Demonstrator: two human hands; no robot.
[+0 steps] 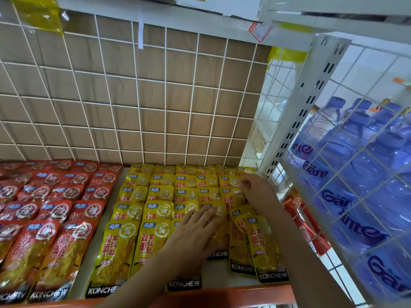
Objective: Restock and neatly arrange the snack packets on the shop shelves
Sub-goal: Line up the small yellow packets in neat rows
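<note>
The yellow snack packets (155,210) are laid in overlapping columns on the shelf (222,292), beside a block of red packets (55,207) on the far side from the right hand. The left hand (195,232) is pressed flat on the column directly beneath it, its fingers (211,213) spread and released, nothing gripped; the palm is turned down, the forearm reaching in from the shelf's front edge.

The right hand (258,190) is reached deeper, toward the back rows by the wire grid (133,96). Its fingers (244,184) are curled at the top of a packet in the last column, but whether that packet is pinched or merely touched cannot be told.

Between the two hands, two crooked packets (251,241) are seen, their long axes tilted away from the front-to-back line kept by the other columns. They lie just beside the left fingers and nearer the person than the right fingers. Straightening them is judged the next need; the left hand is nearer.
</note>
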